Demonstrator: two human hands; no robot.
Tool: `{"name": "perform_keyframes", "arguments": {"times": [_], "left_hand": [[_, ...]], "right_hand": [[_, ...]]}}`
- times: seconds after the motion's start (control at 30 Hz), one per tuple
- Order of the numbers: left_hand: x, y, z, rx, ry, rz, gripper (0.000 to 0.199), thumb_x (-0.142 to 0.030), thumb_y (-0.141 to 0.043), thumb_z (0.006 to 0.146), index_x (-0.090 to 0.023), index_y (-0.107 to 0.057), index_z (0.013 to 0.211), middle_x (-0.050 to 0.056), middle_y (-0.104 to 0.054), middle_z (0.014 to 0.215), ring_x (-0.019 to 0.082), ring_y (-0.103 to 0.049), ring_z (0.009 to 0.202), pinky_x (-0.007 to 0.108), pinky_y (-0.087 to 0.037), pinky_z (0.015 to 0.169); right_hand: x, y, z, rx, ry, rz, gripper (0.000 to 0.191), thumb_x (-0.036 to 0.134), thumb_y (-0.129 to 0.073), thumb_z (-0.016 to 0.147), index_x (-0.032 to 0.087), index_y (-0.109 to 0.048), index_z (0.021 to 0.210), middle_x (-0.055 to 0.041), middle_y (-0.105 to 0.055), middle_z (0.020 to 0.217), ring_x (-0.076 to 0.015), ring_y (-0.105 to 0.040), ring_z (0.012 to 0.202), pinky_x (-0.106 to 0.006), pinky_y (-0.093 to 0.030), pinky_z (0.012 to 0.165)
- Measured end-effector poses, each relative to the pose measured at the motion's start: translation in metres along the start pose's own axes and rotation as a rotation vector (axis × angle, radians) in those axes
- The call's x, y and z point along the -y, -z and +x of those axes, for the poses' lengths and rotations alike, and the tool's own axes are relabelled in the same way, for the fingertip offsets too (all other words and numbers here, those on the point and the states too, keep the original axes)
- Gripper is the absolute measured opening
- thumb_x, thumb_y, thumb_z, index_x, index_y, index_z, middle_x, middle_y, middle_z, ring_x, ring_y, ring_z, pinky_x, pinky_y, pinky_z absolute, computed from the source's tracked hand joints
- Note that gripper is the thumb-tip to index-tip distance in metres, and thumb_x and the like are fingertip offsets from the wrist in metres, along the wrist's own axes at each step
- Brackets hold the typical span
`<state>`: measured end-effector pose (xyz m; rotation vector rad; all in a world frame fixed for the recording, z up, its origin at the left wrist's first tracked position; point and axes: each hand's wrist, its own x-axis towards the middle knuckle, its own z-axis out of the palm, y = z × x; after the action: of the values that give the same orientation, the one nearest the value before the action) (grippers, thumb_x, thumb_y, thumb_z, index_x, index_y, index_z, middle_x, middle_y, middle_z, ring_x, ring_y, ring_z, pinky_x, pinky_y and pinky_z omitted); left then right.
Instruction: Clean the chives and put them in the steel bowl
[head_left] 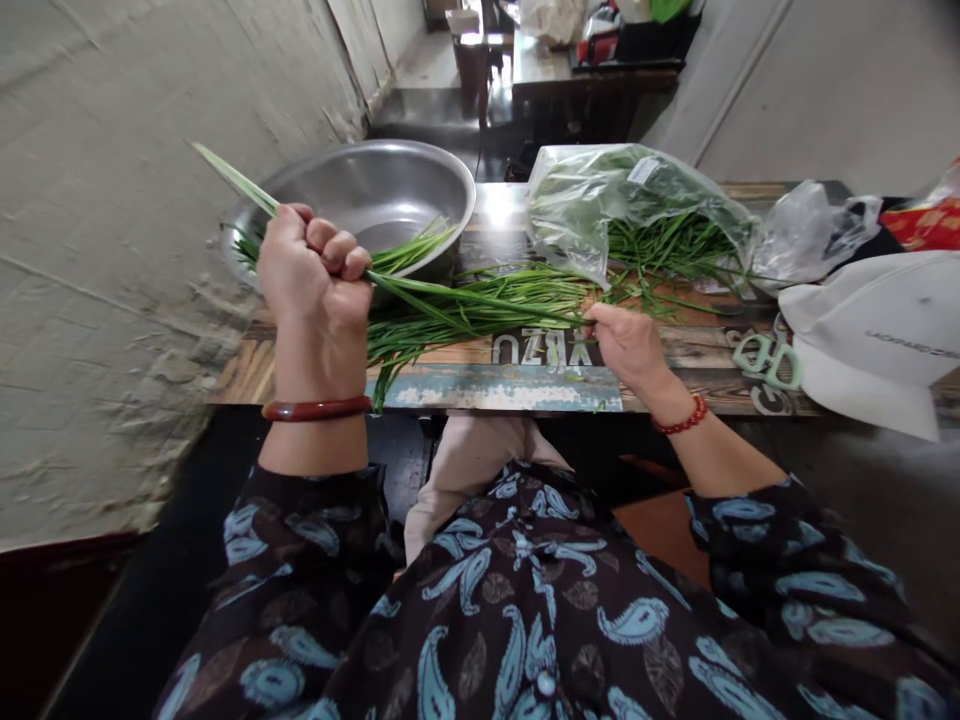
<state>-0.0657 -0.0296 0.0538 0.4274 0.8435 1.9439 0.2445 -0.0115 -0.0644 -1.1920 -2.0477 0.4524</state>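
My left hand (315, 265) is raised in a fist around a small bunch of long green stalks (450, 292); pale ends stick out above it at the upper left. The stalks stretch right to my right hand (626, 340), which pinches their far ends with closed fingers. Beneath them a pile of similar greens (420, 335) lies on the wooden tabletop (525, 385). Behind my left hand is a large steel basin (375, 160) with some greens over its near rim. More greens (675, 245) spill from a clear plastic bag (585, 190) at the back right.
Right of the bag lies a crumpled clear bag (814, 235). Green-handled scissors (769, 360) rest beside a white cap (877, 330) at the right. A rough wall (135, 250) borders the left side. Another table (547, 75) with items stands further back.
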Motion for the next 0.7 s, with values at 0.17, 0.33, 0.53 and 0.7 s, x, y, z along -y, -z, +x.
{"name": "perform_keyframes", "arguments": {"times": [0.17,0.33,0.53,0.7], "left_hand": [[-0.011,0.0,-0.013,-0.086,-0.082,0.025,0.035,-0.017,-0.023,0.105,-0.019,-0.033,0.071,-0.01,-0.016,0.046,0.009,-0.011,0.043,0.019,-0.01,0.042],[-0.044,0.009,-0.029,-0.058,-0.155,0.082,0.035,-0.016,-0.025,0.104,-0.018,-0.033,0.07,-0.01,-0.021,0.049,0.003,-0.02,0.039,0.014,-0.015,0.038],[-0.029,0.005,-0.08,0.269,0.07,0.333,0.035,-0.019,-0.032,0.101,-0.021,-0.047,0.07,-0.006,-0.027,0.055,0.006,-0.017,0.036,0.016,-0.017,0.031],[0.034,0.023,-0.11,0.457,0.329,0.429,0.021,-0.027,-0.058,0.089,-0.017,-0.052,0.072,-0.002,-0.052,0.065,0.007,-0.042,0.04,0.018,-0.034,0.034]], "right_hand": [[-0.009,0.0,0.006,0.004,-0.145,0.325,0.031,0.016,-0.044,0.084,0.021,-0.075,0.087,0.0009,-0.058,0.061,-0.0124,-0.045,0.052,-0.026,-0.034,0.054],[-0.028,0.017,0.003,-0.092,-0.182,0.002,0.034,0.022,-0.043,0.093,0.019,-0.072,0.11,-0.002,-0.061,0.065,-0.0153,-0.051,0.056,-0.03,-0.039,0.059],[0.009,-0.016,0.007,0.094,0.146,-0.362,0.033,0.018,-0.051,0.093,0.014,-0.064,0.122,-0.0189,-0.063,0.129,-0.0334,-0.053,0.123,-0.05,-0.04,0.102],[0.059,-0.104,-0.017,0.312,0.48,-0.186,0.041,0.024,-0.045,0.098,0.016,-0.053,0.137,-0.0115,-0.053,0.145,-0.0238,-0.045,0.137,-0.041,-0.035,0.115]]}}
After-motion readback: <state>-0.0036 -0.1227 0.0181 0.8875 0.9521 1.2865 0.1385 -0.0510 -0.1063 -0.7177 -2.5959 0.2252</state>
